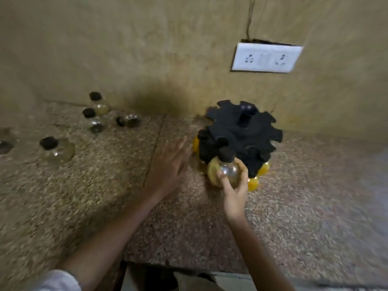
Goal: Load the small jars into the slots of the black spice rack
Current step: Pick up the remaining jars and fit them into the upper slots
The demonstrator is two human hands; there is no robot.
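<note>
Speckled brown stone tabletop [294, 217], backed by a tan plastered wall [147, 49].

Far left edge: a blurred dark object, cut off by the frame, not identifiable.

Left: a round clear glass jar with a black lid [56, 151], standing alone on the tabletop.

Left of centre, near the wall: three more black-lidded clear jars. One [99, 103] stands closest to the wall, one [93, 120] is placed just in front of it, and one [128, 121] is seen lying on its side to their right.

Centre: the left hand [170, 166], grip released, fingers spread flat and nothing held, is positioned just left of the rack.

Right of centre: a black notched round spice rack [243, 131] with a central post, seated over a base of yellow rounded parts [253, 183]. One jar neck is already lodged in a slot on its left side.

At the rack's front edge: a small clear jar with a black cap [227, 169], grasped around its body by the right hand [235, 194], its neck held at a front slot.

Upper right: a white wall socket plate [265, 57], with a thin wire [251, 15] running upward from it.
</note>
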